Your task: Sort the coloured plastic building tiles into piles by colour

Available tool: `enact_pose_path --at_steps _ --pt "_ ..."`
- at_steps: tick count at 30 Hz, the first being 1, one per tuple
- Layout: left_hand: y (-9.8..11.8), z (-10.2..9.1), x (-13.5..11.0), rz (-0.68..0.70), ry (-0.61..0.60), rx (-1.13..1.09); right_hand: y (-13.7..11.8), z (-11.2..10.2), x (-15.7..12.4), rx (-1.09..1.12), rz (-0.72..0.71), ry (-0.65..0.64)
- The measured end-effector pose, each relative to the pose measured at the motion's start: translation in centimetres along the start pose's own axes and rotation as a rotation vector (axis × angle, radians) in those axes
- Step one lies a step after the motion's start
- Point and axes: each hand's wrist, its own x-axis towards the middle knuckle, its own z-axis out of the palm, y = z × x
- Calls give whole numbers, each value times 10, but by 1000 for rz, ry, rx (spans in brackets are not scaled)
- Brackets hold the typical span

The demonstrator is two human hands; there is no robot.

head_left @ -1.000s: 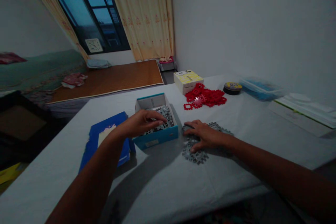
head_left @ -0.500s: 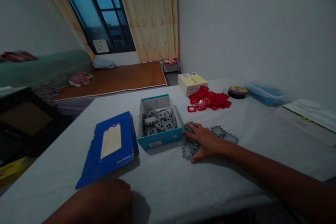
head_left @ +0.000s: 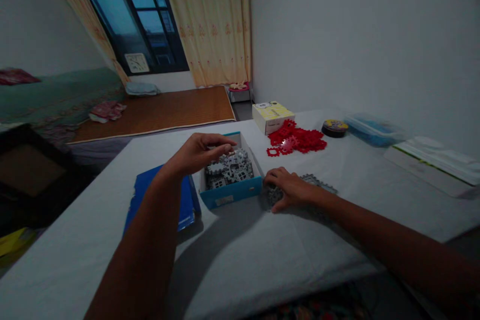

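Note:
My left hand (head_left: 204, 152) is above the open blue box (head_left: 230, 196), thumb and fingers a little apart, with nothing visible between them. Grey gear-shaped plastic pieces (head_left: 234, 166) are heaped inside the box. Just right of the box, my right hand (head_left: 290, 187) rests on the table with its fingers curled round a pile of grey gear-shaped pieces (head_left: 273, 195). More grey pieces (head_left: 318, 181) lie behind that wrist, partly hidden by the arm. A blue box lid (head_left: 185, 205) lies left of the box, partly covered by my left forearm.
Red gear-shaped pieces (head_left: 303, 140) are heaped beside a yellow and white box (head_left: 273, 116). Farther right stand a round black tin (head_left: 335, 130), a clear container with blue contents (head_left: 375, 131) and a white case (head_left: 435, 165) along the wall.
My left hand has risen from the near table edge to above the box. The right hand's fingers have drawn in round the grey pieces. The view has shifted slightly.

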Motion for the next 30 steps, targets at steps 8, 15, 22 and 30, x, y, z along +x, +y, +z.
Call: enact_pose_path --at_steps 8,15,22,30 --pt "-32 -5 6 19 193 203 9 9 -8 -37 -57 96" --pt "-68 -17 7 -22 247 418 42 -17 4 36 106 389" --pt "-73 -22 11 -88 278 490 -13 -88 79 275 -198 490" --pt "-60 -23 8 -94 309 577 24 -27 30 76 256 -32"
